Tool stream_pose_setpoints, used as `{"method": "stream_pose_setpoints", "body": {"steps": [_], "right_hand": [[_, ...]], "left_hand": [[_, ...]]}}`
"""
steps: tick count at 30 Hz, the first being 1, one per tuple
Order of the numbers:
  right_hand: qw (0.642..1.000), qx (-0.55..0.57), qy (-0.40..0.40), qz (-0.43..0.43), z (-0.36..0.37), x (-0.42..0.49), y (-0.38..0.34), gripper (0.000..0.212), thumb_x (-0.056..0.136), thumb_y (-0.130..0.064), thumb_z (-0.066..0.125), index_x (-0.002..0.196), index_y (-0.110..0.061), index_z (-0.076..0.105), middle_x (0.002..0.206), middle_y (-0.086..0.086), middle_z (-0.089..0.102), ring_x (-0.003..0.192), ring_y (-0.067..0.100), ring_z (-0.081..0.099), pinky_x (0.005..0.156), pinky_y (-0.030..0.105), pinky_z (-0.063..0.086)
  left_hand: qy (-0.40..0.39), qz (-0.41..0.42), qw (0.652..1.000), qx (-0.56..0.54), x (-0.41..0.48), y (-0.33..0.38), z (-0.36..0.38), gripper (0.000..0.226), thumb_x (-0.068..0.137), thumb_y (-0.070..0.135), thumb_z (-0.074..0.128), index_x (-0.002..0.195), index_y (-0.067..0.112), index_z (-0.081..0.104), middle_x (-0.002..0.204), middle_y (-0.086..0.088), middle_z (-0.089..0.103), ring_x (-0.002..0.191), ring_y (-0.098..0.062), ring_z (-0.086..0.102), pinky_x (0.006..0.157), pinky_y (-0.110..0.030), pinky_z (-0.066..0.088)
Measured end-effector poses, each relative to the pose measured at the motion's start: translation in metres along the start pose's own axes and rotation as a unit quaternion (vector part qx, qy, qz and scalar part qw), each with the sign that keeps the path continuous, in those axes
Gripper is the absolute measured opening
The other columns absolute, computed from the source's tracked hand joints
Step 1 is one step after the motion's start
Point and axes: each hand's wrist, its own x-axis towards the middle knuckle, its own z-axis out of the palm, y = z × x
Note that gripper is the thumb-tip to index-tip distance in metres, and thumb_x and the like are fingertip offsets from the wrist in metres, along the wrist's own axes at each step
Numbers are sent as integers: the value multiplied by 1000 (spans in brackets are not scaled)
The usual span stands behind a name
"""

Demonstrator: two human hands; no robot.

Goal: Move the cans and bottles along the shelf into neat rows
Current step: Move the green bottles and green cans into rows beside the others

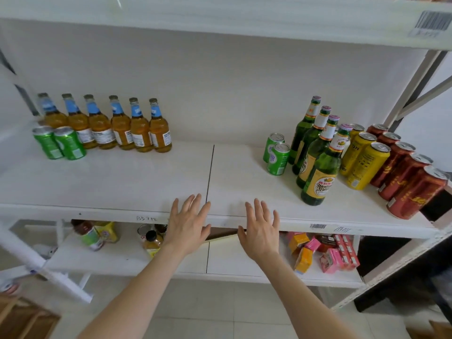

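Fingers (188,204) of the left hand (188,227) lie straight and spread, holding nothing; fingers (256,207) of the right hand (261,232) do the same. The left hand is just left of the dark seam (210,172) in the white shelf board (122,184), at the front edge, and the right hand is just right of it. Whether either touches the board is unclear. Well left of the seam, six amber glass bottles with blue neck labels (105,128) stand in a back row, with two green metal cans (60,143) before its left end. Right of the seam stand a second pair of green cans (277,156), four green glass bottles (318,157), three tall yellow cans (364,162) and five red-brown cans (403,172).
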Motion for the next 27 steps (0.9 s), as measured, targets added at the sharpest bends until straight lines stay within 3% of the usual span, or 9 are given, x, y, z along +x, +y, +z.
{"method": "stream_pose_setpoints", "body": {"steps": [3, 8, 12, 27], "right_hand": [[1000, 1, -11, -22, 4, -3, -32, 66, 95, -43, 45, 151, -19, 21, 162, 11, 16, 150, 29, 10, 118, 54, 8], [998, 16, -25, -48, 10, 2, -99, 65, 95, -38, 42, 152, -18, 19, 162, 9, 14, 150, 27, 8, 117, 54, 7], [998, 24, -36, -56, 16, 10, -165, 65, 97, -44, 38, 153, -19, 14, 163, 8, 11, 151, 26, 5, 118, 53, 5], [994, 26, -58, -93, 42, 53, -355, 67, 100, -45, 36, 154, -19, 7, 164, 8, 7, 151, 26, 3, 119, 52, 2]], "left_hand": [[6, -24, 1000, 4, -20, -29, 1, 55, 85, 44, 66, 132, 18, 57, 144, -13, 51, 135, -32, 46, 108, -61, 35], [-25, -54, 998, 19, -40, -95, 2, 59, 94, 51, 46, 146, 25, 37, 158, -8, 30, 147, -27, 25, 116, -57, 16], [-39, -60, 997, 26, -58, -159, 2, 59, 96, 51, 40, 149, 26, 32, 160, -7, 25, 148, -25, 19, 118, -56, 12], [-72, -107, 991, 39, -100, -354, 0, 60, 97, 49, 41, 150, 25, 28, 160, -7, 25, 148, -25, 18, 118, -55, 12]]}}
